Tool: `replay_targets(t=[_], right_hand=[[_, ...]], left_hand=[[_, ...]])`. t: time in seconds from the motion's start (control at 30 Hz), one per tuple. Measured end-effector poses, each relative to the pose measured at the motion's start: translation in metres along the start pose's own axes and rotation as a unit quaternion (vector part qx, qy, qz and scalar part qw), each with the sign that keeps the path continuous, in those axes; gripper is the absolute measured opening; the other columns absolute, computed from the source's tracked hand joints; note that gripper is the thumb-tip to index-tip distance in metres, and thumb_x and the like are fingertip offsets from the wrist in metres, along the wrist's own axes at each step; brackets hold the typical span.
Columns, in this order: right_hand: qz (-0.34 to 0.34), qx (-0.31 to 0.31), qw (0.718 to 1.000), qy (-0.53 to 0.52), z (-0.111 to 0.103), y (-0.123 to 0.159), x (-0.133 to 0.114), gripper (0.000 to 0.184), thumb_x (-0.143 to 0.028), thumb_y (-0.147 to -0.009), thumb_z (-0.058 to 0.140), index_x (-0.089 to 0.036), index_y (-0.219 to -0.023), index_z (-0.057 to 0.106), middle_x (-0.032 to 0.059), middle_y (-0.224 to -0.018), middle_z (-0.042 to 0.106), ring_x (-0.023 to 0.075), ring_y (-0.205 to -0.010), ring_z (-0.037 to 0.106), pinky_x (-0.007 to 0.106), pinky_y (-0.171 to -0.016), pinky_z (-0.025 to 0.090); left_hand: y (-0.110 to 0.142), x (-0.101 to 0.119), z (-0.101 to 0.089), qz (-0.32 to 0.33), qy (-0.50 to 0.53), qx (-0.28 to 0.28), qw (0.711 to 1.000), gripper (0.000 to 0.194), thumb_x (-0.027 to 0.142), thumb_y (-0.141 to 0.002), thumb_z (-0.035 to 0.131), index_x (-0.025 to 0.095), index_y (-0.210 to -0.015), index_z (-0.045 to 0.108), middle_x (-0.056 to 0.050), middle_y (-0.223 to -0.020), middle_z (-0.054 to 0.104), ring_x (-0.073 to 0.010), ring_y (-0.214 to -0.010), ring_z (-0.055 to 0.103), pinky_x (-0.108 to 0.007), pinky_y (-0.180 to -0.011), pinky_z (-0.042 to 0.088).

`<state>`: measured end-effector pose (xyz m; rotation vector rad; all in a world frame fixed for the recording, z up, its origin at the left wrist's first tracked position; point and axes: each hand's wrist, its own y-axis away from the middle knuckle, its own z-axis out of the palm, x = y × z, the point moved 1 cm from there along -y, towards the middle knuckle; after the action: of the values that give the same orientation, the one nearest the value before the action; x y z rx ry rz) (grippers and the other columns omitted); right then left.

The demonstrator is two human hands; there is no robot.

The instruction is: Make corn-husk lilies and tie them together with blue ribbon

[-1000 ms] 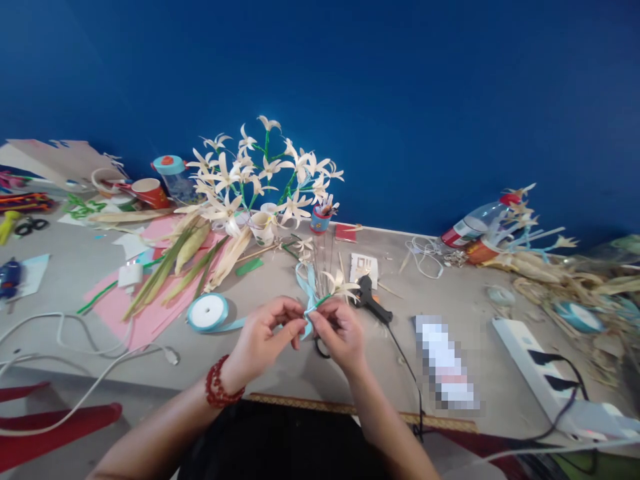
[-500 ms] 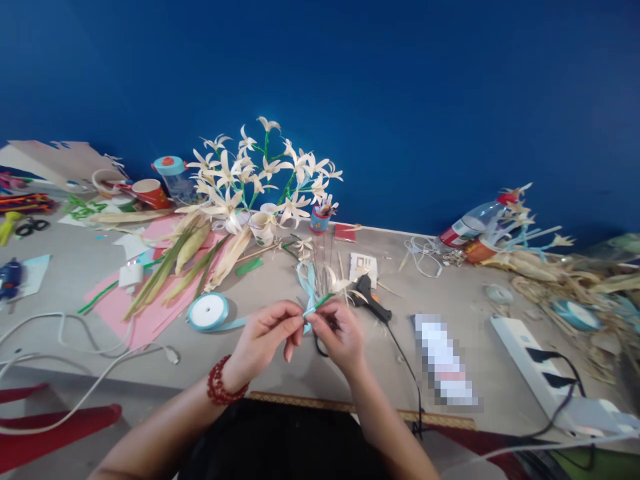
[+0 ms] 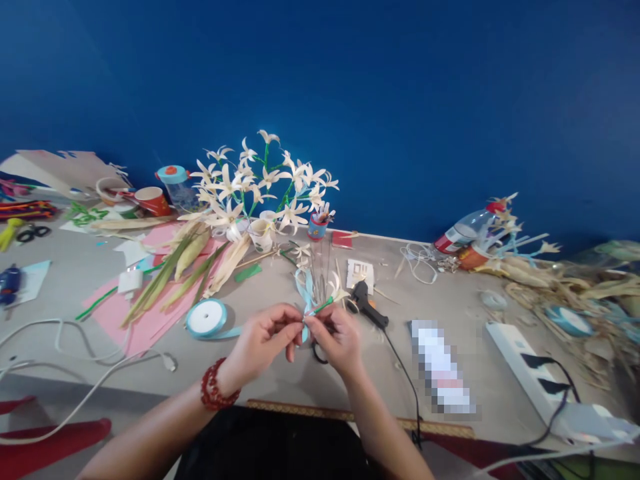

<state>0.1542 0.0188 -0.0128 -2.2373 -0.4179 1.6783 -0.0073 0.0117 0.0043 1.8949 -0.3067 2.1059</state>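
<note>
My left hand (image 3: 273, 337), with a red beaded bracelet at the wrist, is closed in a pinch on light blue ribbon (image 3: 231, 332). That ribbon leads back to its spool (image 3: 206, 319) on the left. My right hand (image 3: 336, 337) pinches the green stem of a cream husk flower (image 3: 338, 291), whose petals point up and right. The fingertips of both hands almost meet where ribbon and stem come together; the exact contact is too small to make out. A loop of blue ribbon (image 3: 305, 288) lies just beyond the fingers, and thin wires (image 3: 321, 263) extend behind it.
Cream flowers in cups (image 3: 261, 235) stand at the back. Corn husks (image 3: 193, 257) lie on pink paper (image 3: 113, 320) to the left. A black glue gun (image 3: 369, 305), its cord, a pixelated rectangle (image 3: 443, 367) and a power strip (image 3: 525, 367) are on the right.
The view has shifted slightly, so the table items sit a little lower and left. The flower in my right hand shows more plainly; both hands stay pinched together at nearly the same spot.
</note>
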Motion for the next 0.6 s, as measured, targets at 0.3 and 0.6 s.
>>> replay_targets(t=[0.3, 0.6], right_hand=[[-0.019, 0.000, 1.000, 0.001, 0.008, -0.007, 0.004, 0.023, -0.032, -0.087, 0.059, -0.020, -0.068, 0.054, -0.0033, -0.054, 0.055, 0.0105, -0.045, 0.051, 0.021, -0.046, 0.040], [-0.005, -0.012, 0.996, -0.091, 0.009, -0.006, 0.008, 0.019, -0.035, -0.088, 0.058, -0.019, -0.077, 0.057, -0.0013, -0.061, 0.058, 0.0117, -0.050, 0.056, 0.021, -0.047, 0.046]], left_hand=[[-0.006, -0.004, -0.001, 0.040, 0.023, 0.026, 0.999, 0.020, 0.030, -0.090, 0.056, 0.014, -0.080, 0.063, -0.002, -0.068, 0.063, -0.0111, -0.050, 0.059, -0.024, -0.053, 0.047], [-0.015, -0.011, 0.006, -0.056, 0.283, -0.029, 0.957, 0.017, 0.027, -0.082, 0.067, 0.014, -0.075, 0.059, 0.000, -0.055, 0.062, -0.0057, -0.038, 0.048, -0.017, -0.041, 0.034]])
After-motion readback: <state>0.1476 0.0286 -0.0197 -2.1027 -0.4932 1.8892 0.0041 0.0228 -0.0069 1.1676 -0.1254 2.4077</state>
